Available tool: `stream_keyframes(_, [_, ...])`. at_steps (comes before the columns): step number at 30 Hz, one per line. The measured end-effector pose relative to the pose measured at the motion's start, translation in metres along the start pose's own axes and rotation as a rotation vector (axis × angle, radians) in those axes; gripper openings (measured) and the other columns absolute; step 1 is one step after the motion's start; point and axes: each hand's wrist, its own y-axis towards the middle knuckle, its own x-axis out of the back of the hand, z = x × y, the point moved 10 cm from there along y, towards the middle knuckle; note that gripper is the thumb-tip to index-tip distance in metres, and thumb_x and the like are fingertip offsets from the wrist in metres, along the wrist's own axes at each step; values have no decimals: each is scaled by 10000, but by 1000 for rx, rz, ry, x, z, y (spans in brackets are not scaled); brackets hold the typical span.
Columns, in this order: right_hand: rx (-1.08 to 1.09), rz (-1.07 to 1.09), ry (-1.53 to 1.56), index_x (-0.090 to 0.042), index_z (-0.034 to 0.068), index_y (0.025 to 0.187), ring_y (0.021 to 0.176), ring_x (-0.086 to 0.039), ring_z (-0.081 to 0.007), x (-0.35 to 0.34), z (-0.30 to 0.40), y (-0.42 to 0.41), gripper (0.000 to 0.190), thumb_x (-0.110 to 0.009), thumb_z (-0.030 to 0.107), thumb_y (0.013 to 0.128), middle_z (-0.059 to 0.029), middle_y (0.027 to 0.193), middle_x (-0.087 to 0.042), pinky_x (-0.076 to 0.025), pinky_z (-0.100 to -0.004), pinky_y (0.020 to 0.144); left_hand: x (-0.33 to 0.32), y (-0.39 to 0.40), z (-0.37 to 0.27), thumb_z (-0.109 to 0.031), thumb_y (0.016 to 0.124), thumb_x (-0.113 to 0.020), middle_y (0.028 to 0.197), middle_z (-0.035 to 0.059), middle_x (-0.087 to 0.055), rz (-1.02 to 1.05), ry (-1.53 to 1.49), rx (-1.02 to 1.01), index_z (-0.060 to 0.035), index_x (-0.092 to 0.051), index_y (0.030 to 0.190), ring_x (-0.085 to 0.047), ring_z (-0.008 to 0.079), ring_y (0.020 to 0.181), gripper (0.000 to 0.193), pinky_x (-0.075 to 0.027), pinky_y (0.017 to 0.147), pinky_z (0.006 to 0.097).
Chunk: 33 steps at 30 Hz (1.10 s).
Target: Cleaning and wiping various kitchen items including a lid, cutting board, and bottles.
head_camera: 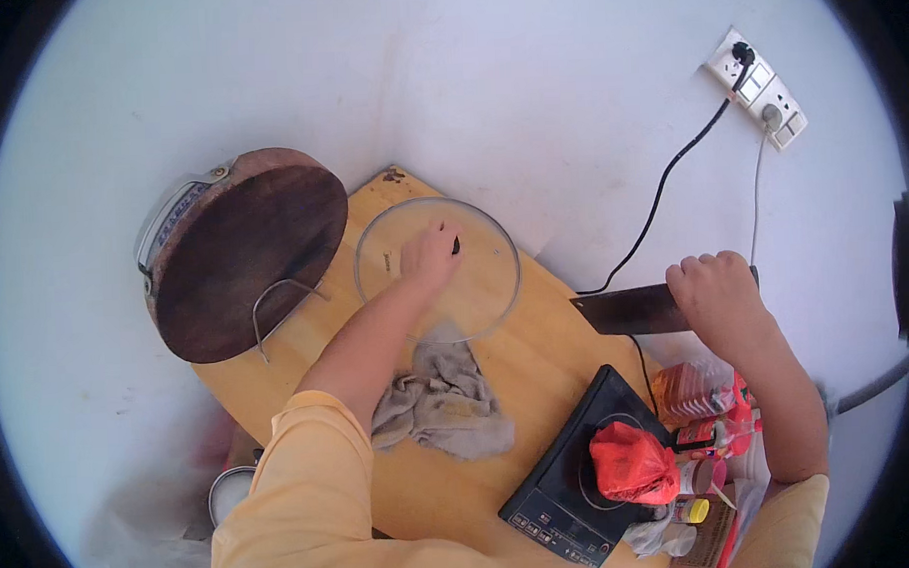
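Observation:
My left hand grips the dark knob of a round glass pot lid above the far part of the wooden table. Raised at the right, my right hand is closed around a dark cleaver, whose broad blade points left; its handle is mostly hidden by the fingers. A crumpled grey cloth lies just below the lid, its upper end partly seen through the glass.
A round wooden chopping board leans on the wall at left, a wire stand before it. A black induction cooker bears a red plastic bag. Bottles and jars crowd the right edge. A black cord runs to wall sockets.

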Motion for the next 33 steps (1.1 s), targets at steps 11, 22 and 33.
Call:
stream_keyframes(11, [75, -295, -20, -561, 106, 744, 704, -602, -191, 39, -4, 64, 48, -603, 88, 729, -26, 687, -560, -444, -329, 659, -27, 29, 50, -261, 834, -623, 1013, 91, -556, 45, 119, 20, -151, -565, 1015, -615, 297, 876, 220, -512, 712, 446])
stream_keyframes(22, [135, -479, -67, -607, 121, 694, 802, -588, -174, 61, 1, 172, 70, -605, 82, 752, -23, 730, -612, -391, -338, 886, -42, 6, 52, -255, 828, -629, 1022, 131, -539, 103, 153, 5, -134, -570, 1053, -611, 301, 864, 262, -522, 714, 429])
stream_keyframes(33, [150, -507, -120, -700, 192, 828, 946, -561, -166, 76, 61, 343, 110, -626, 125, 784, 11, 796, -634, -319, -431, 1007, -35, -15, 46, -202, 786, -682, 1125, 92, -512, 118, 11, 34, -118, -521, 1203, -534, 305, 1015, 455, -497, 819, 418])
